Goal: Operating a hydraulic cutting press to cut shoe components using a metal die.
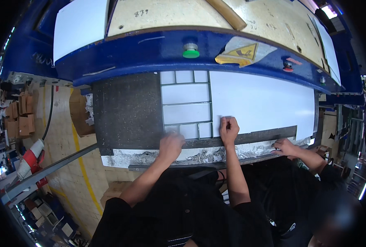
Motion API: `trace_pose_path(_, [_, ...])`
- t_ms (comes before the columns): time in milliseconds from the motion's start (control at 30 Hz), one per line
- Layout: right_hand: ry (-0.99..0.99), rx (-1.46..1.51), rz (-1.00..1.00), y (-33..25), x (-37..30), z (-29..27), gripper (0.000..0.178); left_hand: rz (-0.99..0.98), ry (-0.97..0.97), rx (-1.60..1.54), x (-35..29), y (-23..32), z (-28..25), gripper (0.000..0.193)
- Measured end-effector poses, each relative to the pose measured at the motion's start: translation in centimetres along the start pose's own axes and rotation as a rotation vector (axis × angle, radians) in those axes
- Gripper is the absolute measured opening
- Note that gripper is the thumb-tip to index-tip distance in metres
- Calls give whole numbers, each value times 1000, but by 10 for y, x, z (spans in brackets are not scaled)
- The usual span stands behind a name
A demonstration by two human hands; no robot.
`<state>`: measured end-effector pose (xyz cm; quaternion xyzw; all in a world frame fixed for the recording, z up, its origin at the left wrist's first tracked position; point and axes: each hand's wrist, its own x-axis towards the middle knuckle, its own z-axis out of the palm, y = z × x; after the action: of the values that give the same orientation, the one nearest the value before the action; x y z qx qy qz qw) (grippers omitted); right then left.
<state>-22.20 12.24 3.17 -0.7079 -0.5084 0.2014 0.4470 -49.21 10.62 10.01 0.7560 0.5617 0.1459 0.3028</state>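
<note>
A dark green, ladder-like rule frame [211, 94] with several rectangular cells lies on the grey-black bed, with white showing through its cells. My left hand [171, 146] is at the frame's near left corner, smeared by motion, so its fingers are unclear. Just right of the frame, my right hand [229, 131] rests over the near left part of a large white sheet [265, 99]. Its fingers are curled closed; what they hold, if anything, is hidden.
Above the bed hangs a blue machine beam [150, 49] with a green button [191, 52] and a red button [288, 68]. A co-worker's hand [285, 147] is at the bed's near right edge. A wooden handle [228, 14] lies on top. A metal rail [51, 173] extends left.
</note>
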Motion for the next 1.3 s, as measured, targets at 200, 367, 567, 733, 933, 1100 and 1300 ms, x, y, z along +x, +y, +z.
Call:
trace_pose_path(200, [70,-44,-21,9,-4,-3,24,235,-35,13,46,56,13,72])
trace_pose_path(367, [101,-55,-20,7,-19,-9,24,267,-171,168,56,67,57,85])
trace_pose_path(567, [101,-102,0,3,-32,-19,26,227,-387,213,61,79,51,83])
trace_pose_path(733, [72,-105,-4,7,-23,-28,25,264,-360,230,65,84,50,82])
trace_pose_path(933, [82,-82,-17,9,-16,-41,25,443,-493,-58,105,128,-112,76])
trace_pose_path(1100, [-72,341,297,-4,-30,-36,30,457,-536,91,57,98,-116,91])
trace_pose_path(1300, [-640,1170,604,-115,-87,-16,85,406,-271,-176,-37,78,-117,103])
